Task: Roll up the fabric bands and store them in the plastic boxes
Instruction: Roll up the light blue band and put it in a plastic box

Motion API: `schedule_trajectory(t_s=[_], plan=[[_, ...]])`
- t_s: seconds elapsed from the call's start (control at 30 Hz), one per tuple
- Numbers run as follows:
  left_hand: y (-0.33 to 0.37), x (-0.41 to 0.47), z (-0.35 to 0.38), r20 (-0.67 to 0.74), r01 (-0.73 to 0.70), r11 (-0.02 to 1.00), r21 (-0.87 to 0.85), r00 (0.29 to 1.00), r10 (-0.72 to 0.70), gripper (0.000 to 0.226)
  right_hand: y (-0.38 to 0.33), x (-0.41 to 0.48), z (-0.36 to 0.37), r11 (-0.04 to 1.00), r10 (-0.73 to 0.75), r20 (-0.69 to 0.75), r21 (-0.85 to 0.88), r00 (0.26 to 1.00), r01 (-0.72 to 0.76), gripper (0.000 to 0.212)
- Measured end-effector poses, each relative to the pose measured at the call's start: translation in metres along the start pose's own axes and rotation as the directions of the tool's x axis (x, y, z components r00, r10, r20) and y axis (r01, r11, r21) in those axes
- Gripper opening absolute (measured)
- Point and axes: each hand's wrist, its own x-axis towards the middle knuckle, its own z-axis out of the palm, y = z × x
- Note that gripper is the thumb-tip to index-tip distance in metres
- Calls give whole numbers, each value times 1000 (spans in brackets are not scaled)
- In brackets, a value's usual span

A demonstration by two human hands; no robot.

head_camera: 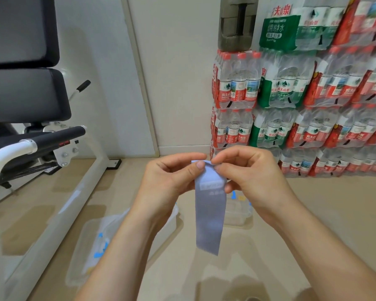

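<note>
Pale-blue strip: a fabric band [208, 213] hung straight down in mid-air in the middle of the head view, gripped only at its top edge, its lower end loose and slightly slanted.
Label: a small whitish label [211, 185] crossed the band just under its top edge; the print was too blurred to read.
Left hand: the left hand [169, 177] was clamped on the band's upper left corner, thumb [195, 168] pressed on the near face and forefinger curled over the top edge.
Right hand: the right hand [250, 170] pinched the band's upper right corner with curled fingertips, almost meeting the left thumb; its other fingers were tucked beside the band's right edge.
Roll: none had formed, and the band lay flat along its whole visible length.
Plastic box: a clear plastic box [91, 246] sat on the floor below and to the left of the band, partly hidden by the left forearm, with blue bits showing through it.
Second box: a second plastic box [239, 213], also clear, stood just right of the band and behind it, with blue and yellow bits near its top.
Floor: a glossy beige floor [313, 213] lay beneath the band.
Bench: a black-padded, white-framed weight bench [30, 94] stood well to the band's left.
Water: shrink-wrapped water-bottle packs [313, 94] were stacked against the wall [178, 83] above and to the right of the band, with a dark jug [237, 22] on top of one column.
</note>
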Motion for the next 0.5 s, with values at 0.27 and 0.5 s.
schedule_trajectory(t_s=[0.27, 0.5], plan=[[0, 1, -2, -30, 67, 998, 12, 997, -66, 11, 1, 0, 0, 996, 65, 4, 54, 998, -65, 22], [0, 0, -2, -95, -40, 950, 309, 993, 73, 15, 3, 1, -2, 994, 108, 38, 25, 993, -109, 14]])
